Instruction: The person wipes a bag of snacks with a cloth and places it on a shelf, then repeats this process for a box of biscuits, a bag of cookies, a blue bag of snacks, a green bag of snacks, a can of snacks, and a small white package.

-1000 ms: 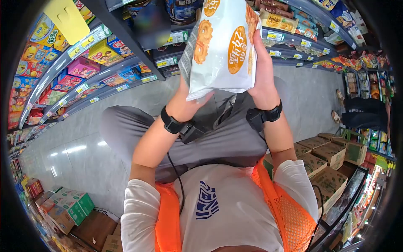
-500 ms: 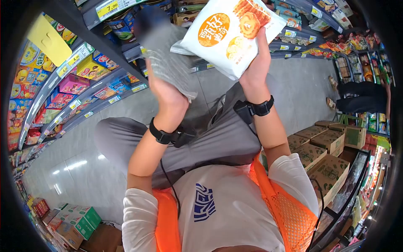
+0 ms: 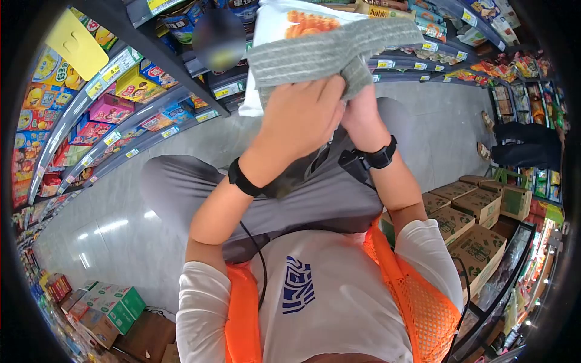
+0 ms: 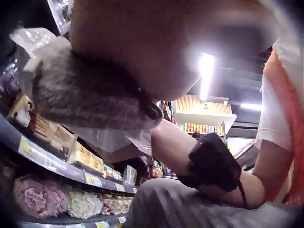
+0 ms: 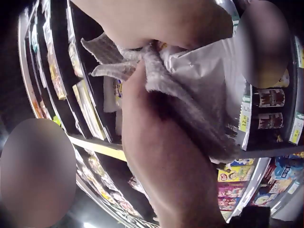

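Note:
My left hand (image 3: 302, 115) grips a grey striped cloth (image 3: 330, 54) with fingers curled over it, laid across a white bag of cookies (image 3: 266, 27). The bag's printed cookie picture shows above the cloth. My right hand (image 3: 361, 118) holds the bag from the right, its fingers mostly hidden under cloth and bag. In the left wrist view the cloth (image 4: 85, 90) bunches beside my left hand (image 4: 133, 47). In the right wrist view, loose cloth ends (image 5: 109, 57) stick out by the left hand's fingers (image 5: 137, 78), with the white bag (image 5: 204, 71) behind.
Shelves of boxed snacks (image 3: 112, 109) with price tags curve along the left, and more packets (image 3: 433, 30) stand ahead. A yellow card (image 3: 75, 43) hangs at the left shelf. Cardboard boxes (image 3: 478, 245) are stacked on the right. Another person's dark-trousered legs (image 3: 523, 154) show farther right.
The bag was in both hands, then in the right alone while the left took up the cloth. Now the left hand has swung rightward, bringing the cloth across the bag.

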Action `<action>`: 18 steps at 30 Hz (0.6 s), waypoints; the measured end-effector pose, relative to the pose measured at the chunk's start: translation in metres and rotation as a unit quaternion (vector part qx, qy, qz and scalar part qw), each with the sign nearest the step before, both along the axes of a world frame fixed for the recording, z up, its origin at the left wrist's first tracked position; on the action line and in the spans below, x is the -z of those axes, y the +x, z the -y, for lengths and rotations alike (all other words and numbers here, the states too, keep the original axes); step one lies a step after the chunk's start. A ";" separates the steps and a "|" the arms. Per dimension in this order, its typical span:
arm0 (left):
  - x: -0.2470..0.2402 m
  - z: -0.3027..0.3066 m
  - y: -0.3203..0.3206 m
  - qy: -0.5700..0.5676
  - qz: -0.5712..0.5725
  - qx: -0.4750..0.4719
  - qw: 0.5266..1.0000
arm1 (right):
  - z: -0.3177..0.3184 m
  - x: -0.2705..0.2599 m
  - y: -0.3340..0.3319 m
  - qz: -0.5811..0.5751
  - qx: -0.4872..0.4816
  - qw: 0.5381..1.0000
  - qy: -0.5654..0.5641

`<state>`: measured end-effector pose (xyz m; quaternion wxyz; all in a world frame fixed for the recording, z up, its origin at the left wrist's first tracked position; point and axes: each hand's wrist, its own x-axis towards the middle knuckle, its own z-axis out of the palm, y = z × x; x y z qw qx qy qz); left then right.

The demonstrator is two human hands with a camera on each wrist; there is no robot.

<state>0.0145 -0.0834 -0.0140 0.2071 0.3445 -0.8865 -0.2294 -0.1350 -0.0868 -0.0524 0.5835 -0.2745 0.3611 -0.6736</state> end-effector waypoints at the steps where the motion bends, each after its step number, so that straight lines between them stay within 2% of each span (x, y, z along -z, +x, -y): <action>1: 0.003 -0.002 0.001 -0.060 -0.025 0.015 0.998 | 0.001 -0.002 -0.007 0.019 0.021 1.000 0.001; 3: 0.012 -0.005 0.003 -0.177 -0.073 0.044 0.980 | -0.015 -0.032 0.001 -0.031 0.065 0.996 -0.057; 5: 0.006 -0.001 0.005 -0.028 -0.002 -0.041 0.999 | 0.012 -0.025 -0.028 0.122 0.053 0.991 0.019; 6: 0.004 0.001 0.006 0.048 0.034 -0.082 0.995 | 0.011 -0.023 -0.031 0.102 0.034 0.994 0.011; 7: 0.009 0.012 0.009 -0.021 -0.044 -0.099 0.994 | 0.009 -0.029 -0.029 0.082 0.015 0.996 0.002; 9: 0.021 0.045 0.019 -0.157 -0.198 -0.126 0.959 | 0.011 -0.028 -0.022 0.063 -0.010 0.998 -0.017; 10: 0.020 0.050 0.023 -0.111 -0.251 -0.114 0.955 | 0.010 -0.026 -0.019 0.045 -0.008 0.999 0.012; 12: 0.017 0.058 0.028 -0.016 -0.352 -0.089 0.932 | 0.007 -0.022 -0.014 -0.040 0.001 0.999 -0.003; 13: 0.018 0.061 0.030 0.075 -0.411 -0.055 0.907 | 0.004 -0.024 -0.015 -0.047 -0.009 0.999 -0.003; 16: 0.015 0.060 0.027 0.185 -0.461 -0.029 0.867 | 0.008 -0.021 -0.020 -0.053 0.002 0.999 -0.006; 18: 0.025 0.057 0.021 0.159 -0.419 -0.029 0.893 | 0.009 -0.020 -0.030 -0.010 -0.007 1.000 -0.002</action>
